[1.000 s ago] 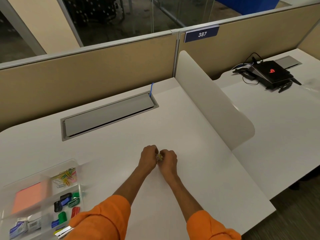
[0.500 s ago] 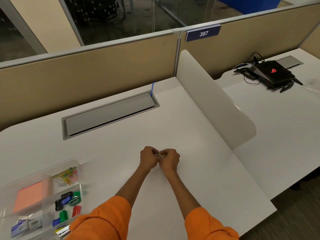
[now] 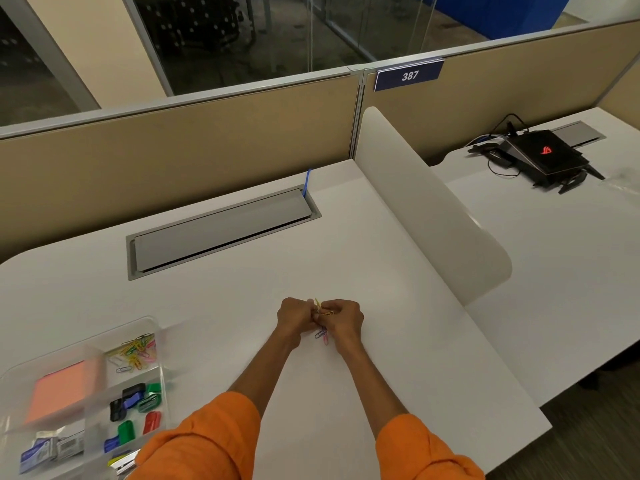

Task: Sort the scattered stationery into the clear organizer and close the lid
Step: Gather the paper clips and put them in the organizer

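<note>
Wire clips (image 3: pixel 322 335), yellow, blue and pink, hang bunched between both hands, well right of the organizer (image 3: pixel 157 327). The left hand (image 3: pixel 293 317) and right hand (image 3: pixel 343 320) curl their fingers and pinch the bunch from either side. The clips look light, springy and likely to snag or slip, so cupping them seems safest. A hatch (image 3: pixel 221 230) lies beyond the organizer and a divider (image 3: pixel 433 216) far to its right. Neither blocks the way.
</note>
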{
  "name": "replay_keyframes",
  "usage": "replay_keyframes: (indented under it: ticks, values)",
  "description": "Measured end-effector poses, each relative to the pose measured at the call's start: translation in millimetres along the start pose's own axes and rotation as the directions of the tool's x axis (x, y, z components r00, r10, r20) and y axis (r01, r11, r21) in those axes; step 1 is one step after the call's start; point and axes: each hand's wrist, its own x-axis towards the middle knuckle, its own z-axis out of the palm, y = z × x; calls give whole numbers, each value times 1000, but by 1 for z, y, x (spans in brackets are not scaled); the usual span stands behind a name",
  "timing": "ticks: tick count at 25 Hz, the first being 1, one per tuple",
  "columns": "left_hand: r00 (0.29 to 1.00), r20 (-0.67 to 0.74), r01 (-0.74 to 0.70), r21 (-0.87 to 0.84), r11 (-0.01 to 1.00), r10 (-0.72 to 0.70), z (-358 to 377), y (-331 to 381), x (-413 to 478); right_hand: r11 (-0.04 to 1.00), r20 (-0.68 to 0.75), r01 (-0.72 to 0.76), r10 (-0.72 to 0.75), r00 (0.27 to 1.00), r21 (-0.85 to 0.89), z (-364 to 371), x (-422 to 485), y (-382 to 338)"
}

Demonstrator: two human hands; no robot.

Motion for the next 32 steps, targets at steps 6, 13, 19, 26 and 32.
replay_keyframes:
  ticks: [6, 13, 19, 26, 32]
  values:
    - [995, 40, 97, -285, 954, -89, -1, -7, -2, 992, 19, 114, -113, 993, -50, 10, -10, -4]
    - [959, 232, 285, -768, 574, -165, -4, -18, -9, 936, 116, 259, -237, 964, -238, 21, -27, -16]
    - [943, 315, 323, -773, 546, -111, -7, -18, -11, 897, 219, 345, -291, 931, -278, 6, -25, -32]
    - [944, 305, 330, -855, 401, -128, -19, -15, -9, 899, -5, 358, -371, 928, -253, -37, 8, -22]
    - [970, 204, 235, -919, 315, -129, -40, -23, -6, 798, 321, 394, -265, 909, -456, -35, 9, 28]
